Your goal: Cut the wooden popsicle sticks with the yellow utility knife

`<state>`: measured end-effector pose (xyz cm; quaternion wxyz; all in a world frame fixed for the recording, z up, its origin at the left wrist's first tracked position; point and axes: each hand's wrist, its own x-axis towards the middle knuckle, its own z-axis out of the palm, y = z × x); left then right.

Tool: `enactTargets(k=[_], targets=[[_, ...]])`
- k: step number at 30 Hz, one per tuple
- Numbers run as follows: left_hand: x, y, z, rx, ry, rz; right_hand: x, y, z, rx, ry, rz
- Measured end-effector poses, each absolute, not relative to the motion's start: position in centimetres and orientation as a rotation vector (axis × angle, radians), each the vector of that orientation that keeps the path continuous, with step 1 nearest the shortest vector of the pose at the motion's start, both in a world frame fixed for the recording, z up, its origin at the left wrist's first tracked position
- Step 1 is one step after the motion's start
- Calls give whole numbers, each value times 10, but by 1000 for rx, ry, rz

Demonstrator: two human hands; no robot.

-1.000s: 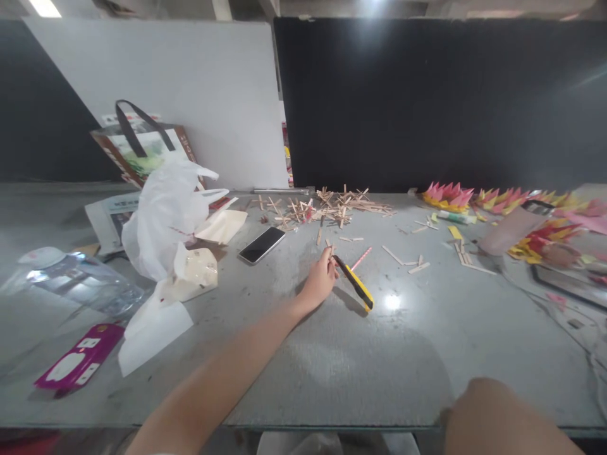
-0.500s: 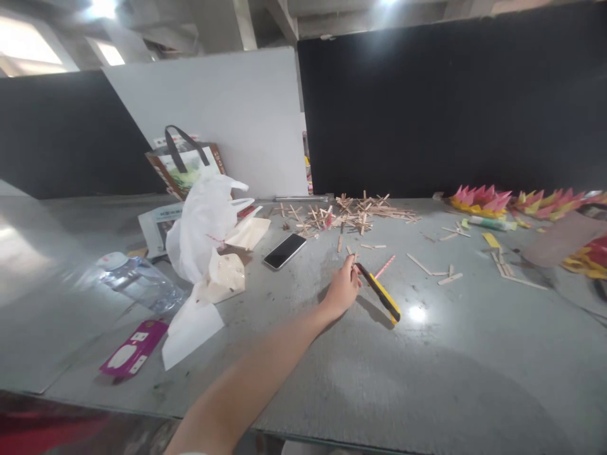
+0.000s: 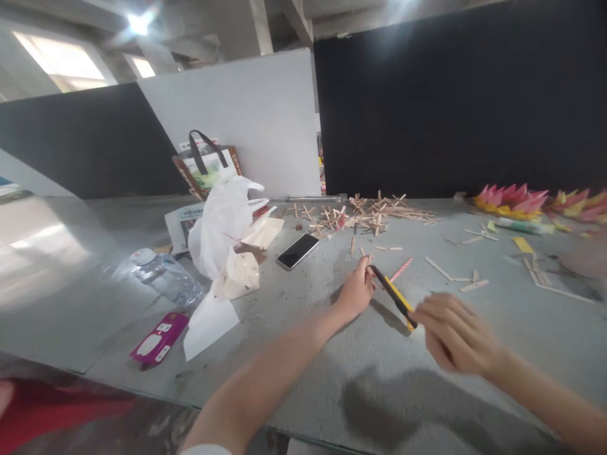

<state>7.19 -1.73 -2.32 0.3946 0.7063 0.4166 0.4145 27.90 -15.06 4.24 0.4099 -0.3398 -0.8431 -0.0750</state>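
Observation:
A yellow and black utility knife (image 3: 398, 300) slants over the table in the middle of the head view. My left hand (image 3: 355, 291) is closed around its far end, and a small wooden stick tip shows by the fingertips. At the knife's near end, my right hand (image 3: 453, 332) has its fingers curled and pinched on the handle, somewhat smeared by motion. Just beyond the knife lies a thin pink-striped stick (image 3: 402, 270). Loose flat wooden sticks (image 3: 439, 268) lie to the right of it.
A heap of wooden sticks (image 3: 379, 212) lies near the black panel. Left are a phone (image 3: 298, 251), a white plastic bag (image 3: 222, 221), a water bottle (image 3: 168, 278), a purple packet (image 3: 160, 339) and a tote bag (image 3: 208, 167). Pink paper flowers (image 3: 512, 201) stand at the back right.
My right hand has come in from the right and taken the near end of the utility knife. My left hand keeps its hold; the whole view has shifted slightly.

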Motion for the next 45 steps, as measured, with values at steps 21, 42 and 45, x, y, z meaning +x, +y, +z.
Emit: enactTargets(k=[21,42,45], targets=[[74,-11,-14,1750,1114,1012,273,-113,2,-1528,-1981,445],[71,-12,-11,1769,1005,1008,273,-116,6,-1452,-2036,447],[70,-11,-14,1787,1021,993,274,-115,4,-1441,-2029,449]])
